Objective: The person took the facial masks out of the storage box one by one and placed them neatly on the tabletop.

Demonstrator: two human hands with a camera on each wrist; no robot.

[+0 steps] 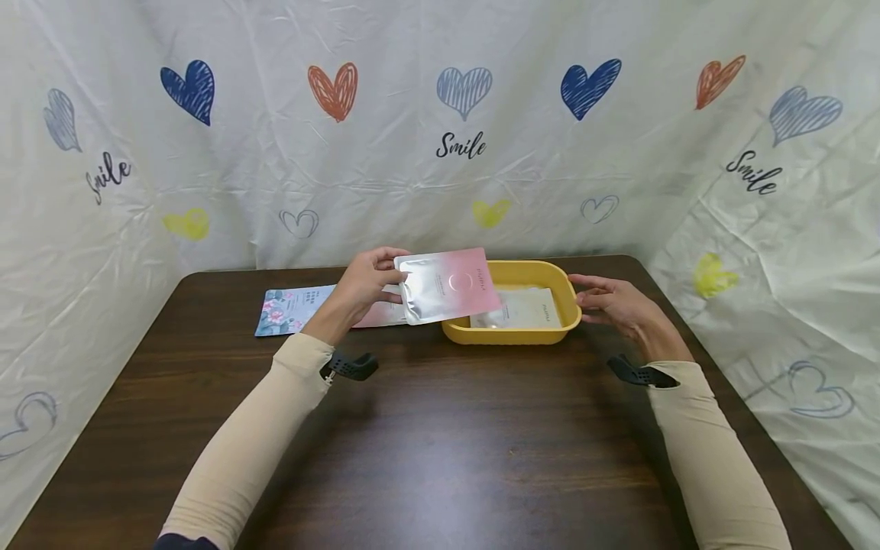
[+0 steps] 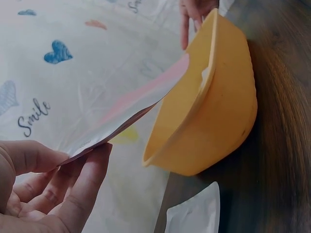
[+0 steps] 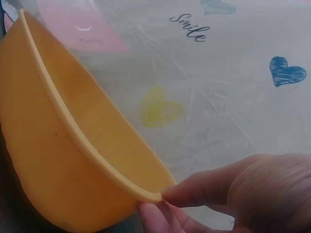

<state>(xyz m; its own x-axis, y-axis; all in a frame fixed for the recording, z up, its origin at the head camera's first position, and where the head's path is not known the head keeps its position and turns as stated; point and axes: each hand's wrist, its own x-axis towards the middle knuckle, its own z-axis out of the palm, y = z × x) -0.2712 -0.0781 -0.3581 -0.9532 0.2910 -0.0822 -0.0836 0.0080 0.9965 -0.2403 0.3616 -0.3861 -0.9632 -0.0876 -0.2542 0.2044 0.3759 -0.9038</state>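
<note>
My left hand (image 1: 364, 286) pinches a pink-and-silver sheet mask packet (image 1: 447, 286) by its silver end, thumb on one face and fingers behind. The packet's pink end overlaps the left part of a yellow plastic basin (image 1: 505, 336) in the head view. In the left wrist view, the packet (image 2: 131, 104) slants over the basin's rim. A whitish packet (image 1: 532, 309) lies inside, partly hidden behind the pink one. At the basin's right end, my right hand (image 1: 622, 309) pinches the rim between thumb and finger, plainest in the right wrist view.
On the dark wooden table (image 1: 440, 443), a blue floral packet (image 1: 292, 309) and another pink packet (image 1: 381, 315) lie left of the basin, partly covered by my left hand. Behind the table's back edge hangs a white cloth (image 1: 385, 168) printed with hearts and "Smile".
</note>
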